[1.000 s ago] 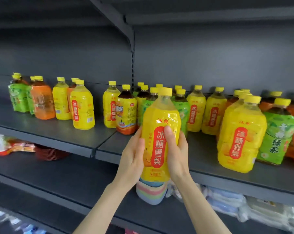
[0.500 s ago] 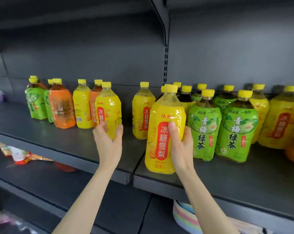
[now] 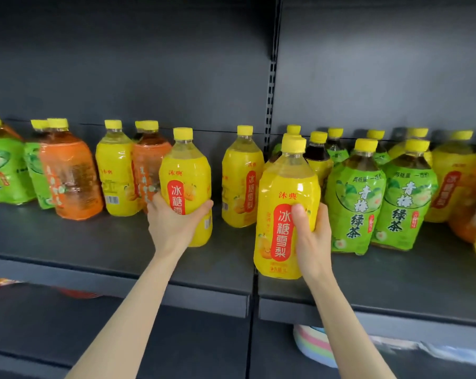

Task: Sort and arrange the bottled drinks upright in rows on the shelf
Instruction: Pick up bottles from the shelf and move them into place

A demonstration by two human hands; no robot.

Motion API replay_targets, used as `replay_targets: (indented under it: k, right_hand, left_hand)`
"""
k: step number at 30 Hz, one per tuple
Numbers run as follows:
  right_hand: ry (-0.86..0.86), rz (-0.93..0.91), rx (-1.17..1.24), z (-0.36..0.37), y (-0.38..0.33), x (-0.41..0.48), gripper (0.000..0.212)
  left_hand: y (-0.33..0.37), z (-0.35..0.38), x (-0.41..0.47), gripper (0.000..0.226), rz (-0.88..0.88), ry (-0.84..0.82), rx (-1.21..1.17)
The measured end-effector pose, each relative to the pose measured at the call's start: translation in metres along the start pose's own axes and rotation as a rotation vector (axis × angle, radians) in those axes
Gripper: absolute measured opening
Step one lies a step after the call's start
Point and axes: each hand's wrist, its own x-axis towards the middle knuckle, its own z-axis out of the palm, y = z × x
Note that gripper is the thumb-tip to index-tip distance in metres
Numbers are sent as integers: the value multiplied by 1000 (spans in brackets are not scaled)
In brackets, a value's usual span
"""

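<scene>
My right hand (image 3: 312, 239) grips a yellow pear-drink bottle (image 3: 284, 203) with a red label, upright near the front edge of the dark shelf (image 3: 116, 242). My left hand (image 3: 174, 225) wraps round the lower part of a second yellow bottle (image 3: 186, 176) that stands upright further left. A third yellow bottle (image 3: 242, 181) stands between and behind them. Two green-tea bottles (image 3: 354, 203) (image 3: 408, 198) stand just right of my right hand.
At the left stand orange bottles (image 3: 70, 176), green bottles (image 3: 4, 170) and another yellow one (image 3: 116, 173). More bottles crowd the back right, with orange ones at the right edge (image 3: 475, 203). A lower shelf holds a striped bowl stack (image 3: 313, 346) and packets.
My left hand has closed round the left yellow bottle, which it was only reaching for before. My right hand still holds its bottle. The view has shifted left and closer.
</scene>
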Motion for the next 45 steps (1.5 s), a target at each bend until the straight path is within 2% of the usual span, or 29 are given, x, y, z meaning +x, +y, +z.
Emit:
replay_targets:
  k: [5, 7, 10, 13, 18, 24, 28, 30, 38, 42, 45]
  right_hand:
    - [-2, 38, -11, 1, -4, -6, 45]
    - [-8, 57, -23, 2, -6, -9, 46]
    - [14, 61, -28, 6, -10, -15, 44]
    - [63, 57, -30, 9, -14, -21, 50]
    - [171, 43, -29, -8, -24, -34, 36]
    - [266, 16, -106, -65, -56, -48, 58]
    - [331, -5, -152, -126, -81, -61, 50]
    - [364, -7, -169, -159, -91, -68, 55]
    - [437, 18, -244, -292, -121, -85, 71]
    - [468, 34, -240, -334, -126, -78, 69]
    - [479, 22, -264, -360, -125, -66, 65]
  left_hand:
    - [-2, -17, -40, 106, 174, -159, -81]
    - [2, -22, -44, 93, 128, -271, -253]
    - [11, -22, -47, 61, 76, -451, -516]
    - [16, -17, -56, 49, 63, -446, -634]
    - [24, -8, -77, 56, 73, -431, -680]
    - [61, 19, -119, 70, 147, -527, -718]
    - [95, 47, -165, 56, 147, -585, -725]
    - [111, 64, -193, 56, 133, -604, -732]
    - [178, 131, -301, 81, 40, -607, -808]
    - [207, 161, -322, 92, 23, -571, -773]
    - [223, 186, -324, 90, 44, -563, -739]
